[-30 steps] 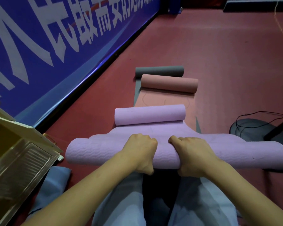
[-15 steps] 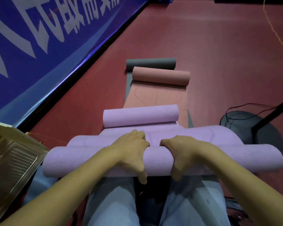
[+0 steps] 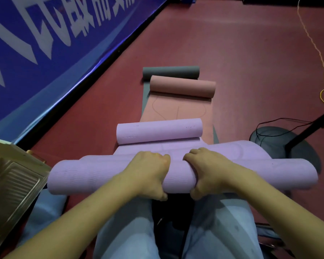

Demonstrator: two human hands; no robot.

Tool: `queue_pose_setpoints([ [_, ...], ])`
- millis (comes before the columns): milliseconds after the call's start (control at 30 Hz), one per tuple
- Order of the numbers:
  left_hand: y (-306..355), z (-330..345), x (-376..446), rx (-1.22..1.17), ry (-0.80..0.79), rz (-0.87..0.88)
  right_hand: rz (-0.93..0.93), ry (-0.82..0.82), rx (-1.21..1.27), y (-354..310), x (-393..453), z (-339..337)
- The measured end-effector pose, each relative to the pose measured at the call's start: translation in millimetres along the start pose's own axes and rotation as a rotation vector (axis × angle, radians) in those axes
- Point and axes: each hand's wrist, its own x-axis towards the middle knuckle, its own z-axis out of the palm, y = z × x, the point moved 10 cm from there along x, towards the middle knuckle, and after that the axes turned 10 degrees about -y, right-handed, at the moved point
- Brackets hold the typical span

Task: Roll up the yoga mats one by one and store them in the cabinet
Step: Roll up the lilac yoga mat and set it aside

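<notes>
- Your left hand and right hand are gripping the near purple roll at its middle, fingers curled over the top, thumbs underneath.
- The roll is lying across your knees, its loose sheet running forward to a second purple roll on the floor.
- Beyond it, a pink roll and a grey roll are lying.
- The cabinet is standing at your left.
</notes>
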Motion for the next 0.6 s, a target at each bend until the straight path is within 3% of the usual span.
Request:
queue_pose_setpoints([
  [67, -7, -5, 6, -0.026, -0.033, 0.016, 0.002, 0.108, -0.153, -10, -4, -4],
  [200, -5, -5, 15, -0.049, -0.068, 0.054, 0.033, 0.142, -0.161, -5, -5, -3],
  [467, -9, -10, 15, -0.079, 0.111, 0.025, 0.016, -0.071, -0.025, 8, 21, -12],
  [600, 0, -7, 11, 0.037, 0.09, -0.064, 0.017, -0.188, 0.079, 14, 39, -8],
])
